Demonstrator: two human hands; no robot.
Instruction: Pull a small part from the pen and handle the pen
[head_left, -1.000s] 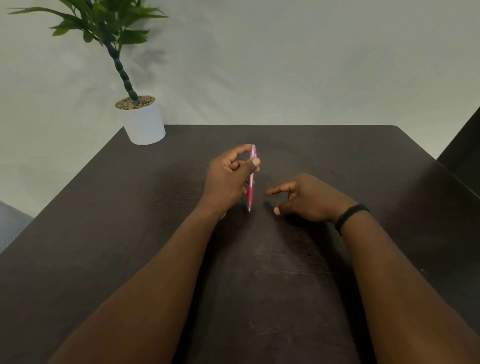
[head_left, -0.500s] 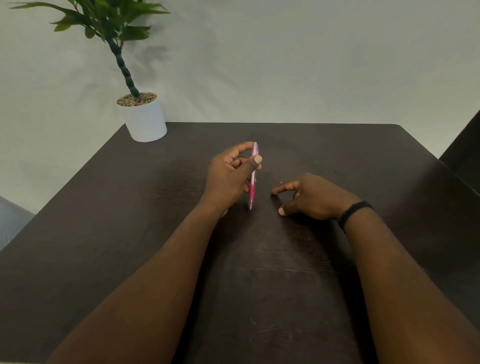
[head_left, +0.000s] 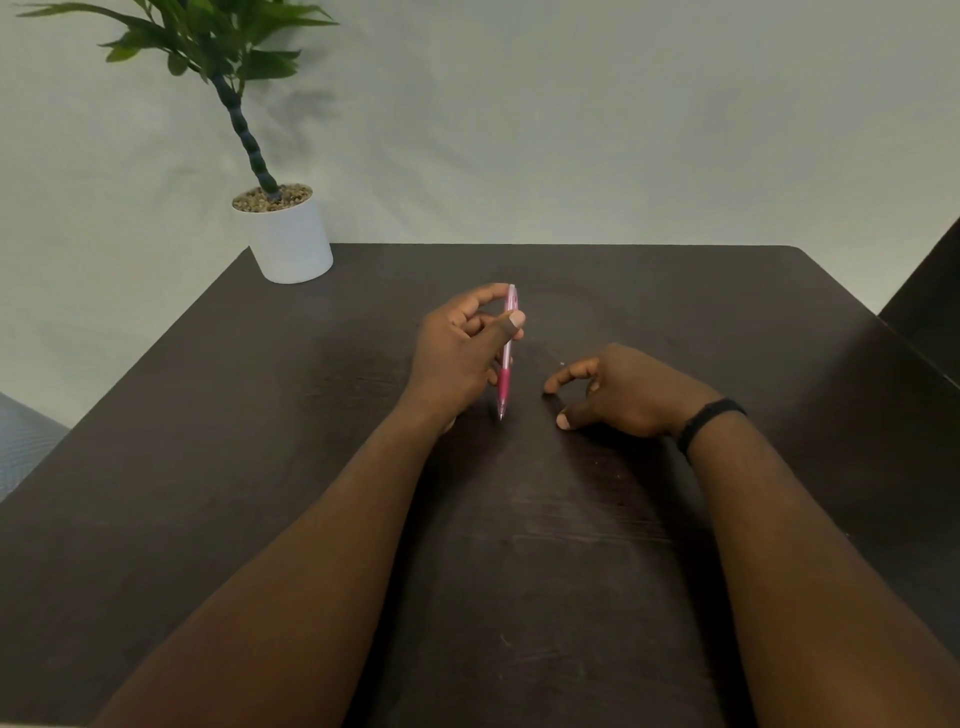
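Right hand (head_left: 618, 392) slightly nearer pen (head_left: 506, 358)

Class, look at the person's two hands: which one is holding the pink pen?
The left hand holds the pink pen, thumb and fingers pinching it nearly upright. The right hand, beside the black wristband, rests on the table holding nothing.
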